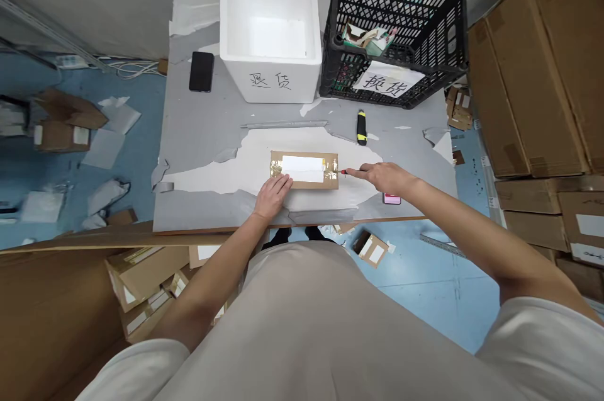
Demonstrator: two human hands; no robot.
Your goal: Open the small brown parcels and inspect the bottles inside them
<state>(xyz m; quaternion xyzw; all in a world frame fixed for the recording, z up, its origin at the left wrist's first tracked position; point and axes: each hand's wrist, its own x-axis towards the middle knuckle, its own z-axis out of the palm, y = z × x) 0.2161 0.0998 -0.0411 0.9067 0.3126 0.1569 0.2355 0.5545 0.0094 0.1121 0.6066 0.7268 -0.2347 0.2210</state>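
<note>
A small cardboard box (304,184) with a white label and shiny tape at both ends lies on a white torn patch of the table. My left hand (272,197) rests on its near left corner, fingers laid flat on the cardboard. From the right, my right hand (384,177) is closed around a slim knife (346,172) with a red and dark handle. The knife's thin tip meets the taped right end of the box. Beyond that hand lies a yellow-and-black utility knife (361,128). A phone with a pink screen (391,199) sits beneath my right wrist.
At the table's back stand a white foam bin (271,77) and a black plastic crate (396,61) holding small packages. A dark phone (201,72) lies at left. Below the table's front edge, a large carton (51,300) contains several boxes. Stacked cartons (538,73) rise on the right.
</note>
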